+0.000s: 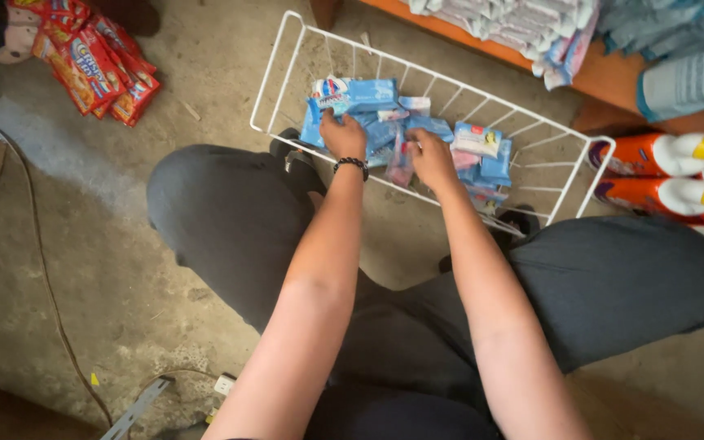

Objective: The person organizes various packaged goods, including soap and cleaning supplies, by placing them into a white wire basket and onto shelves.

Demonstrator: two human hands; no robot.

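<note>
- Looking down, we are seeing both hands working inside a white wire basket point(287, 49) on the concrete floor, between the knees.
- We are noting the left hand point(342, 134), fingers curled narrow, pressing on a blue soft packet point(360, 94) just beyond the fingertips.
- We are noting the right hand point(432, 156), fingers pinched on a pinkish packet point(401, 163); more blue packets point(490, 167) are lying just right of its fingers.
- We are judging the packets light, soft, crinkly, film-slippery; pinching a sealed edge or spanning the flat faces should be holding best.
- We are logging orange bottles point(653, 155) well right of the fingers.
</note>
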